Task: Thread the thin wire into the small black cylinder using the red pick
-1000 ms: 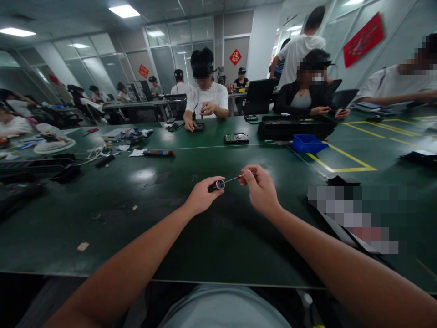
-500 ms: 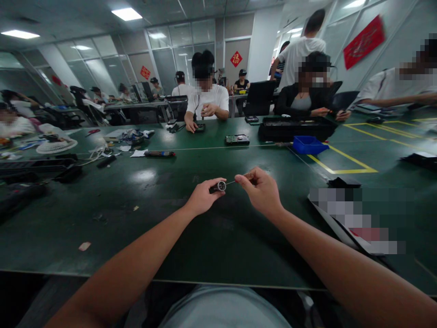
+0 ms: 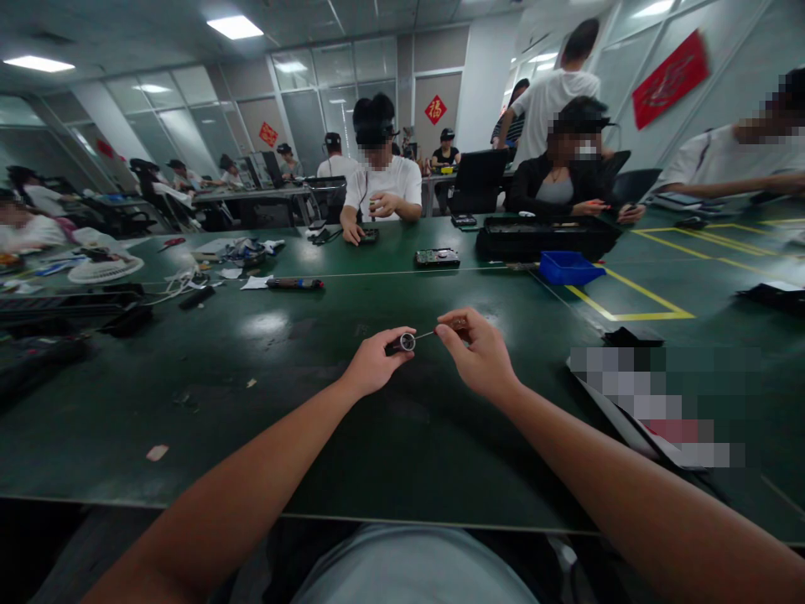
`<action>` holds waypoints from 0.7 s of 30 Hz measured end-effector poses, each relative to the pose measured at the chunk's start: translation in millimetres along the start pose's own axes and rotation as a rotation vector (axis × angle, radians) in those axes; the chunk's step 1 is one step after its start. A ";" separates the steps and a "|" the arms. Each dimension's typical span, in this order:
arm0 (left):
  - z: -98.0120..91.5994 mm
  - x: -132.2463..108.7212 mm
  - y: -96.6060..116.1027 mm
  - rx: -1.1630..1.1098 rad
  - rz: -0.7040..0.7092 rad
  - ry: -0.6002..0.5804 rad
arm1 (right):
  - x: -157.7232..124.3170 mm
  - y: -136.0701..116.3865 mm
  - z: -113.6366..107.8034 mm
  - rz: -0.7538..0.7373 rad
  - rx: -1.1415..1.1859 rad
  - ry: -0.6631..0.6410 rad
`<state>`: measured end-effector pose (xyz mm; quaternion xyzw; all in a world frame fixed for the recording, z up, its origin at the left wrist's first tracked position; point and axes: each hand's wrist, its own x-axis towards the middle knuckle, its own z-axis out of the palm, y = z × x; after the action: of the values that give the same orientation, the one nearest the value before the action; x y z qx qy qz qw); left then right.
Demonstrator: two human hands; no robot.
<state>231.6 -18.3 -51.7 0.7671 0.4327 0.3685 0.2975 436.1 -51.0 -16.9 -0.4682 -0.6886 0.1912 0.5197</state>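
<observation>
Both my arms reach out over the dark green table (image 3: 251, 394). My left hand (image 3: 374, 362) is closed around a small black cylindrical part with a round silver end (image 3: 407, 341), held just above the table. My right hand (image 3: 481, 356) pinches the handle of a thin screwdriver (image 3: 449, 326) whose metal shaft points left. Its tip meets the silver end of the part. The two hands are a few centimetres apart.
A blue bin (image 3: 569, 267), a long black tray (image 3: 544, 235) and a circuit board (image 3: 436, 257) lie farther back. Tools, cables and paper scraps clutter the left side (image 3: 207, 277). Yellow tape (image 3: 629, 302) marks the table at right. Several people sit at the far edge and beyond.
My right hand's fingers have shifted slightly on the screwdriver handle. The left hand and the part stay in place. The view has barely moved.
</observation>
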 end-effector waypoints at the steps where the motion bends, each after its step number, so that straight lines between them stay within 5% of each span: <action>1: 0.1 0.0 -0.4 0.000 0.002 0.000 | 0.0 0.9 0.3 0.005 0.008 0.000; 21: -4.9 2.6 4.2 0.039 -0.021 0.009 | 0.0 4.7 3.2 0.102 0.155 -0.013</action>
<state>230.3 -17.3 -45.0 0.7666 0.4491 0.3602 0.2844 435.3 -48.0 -21.6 -0.4599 -0.6505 0.2730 0.5393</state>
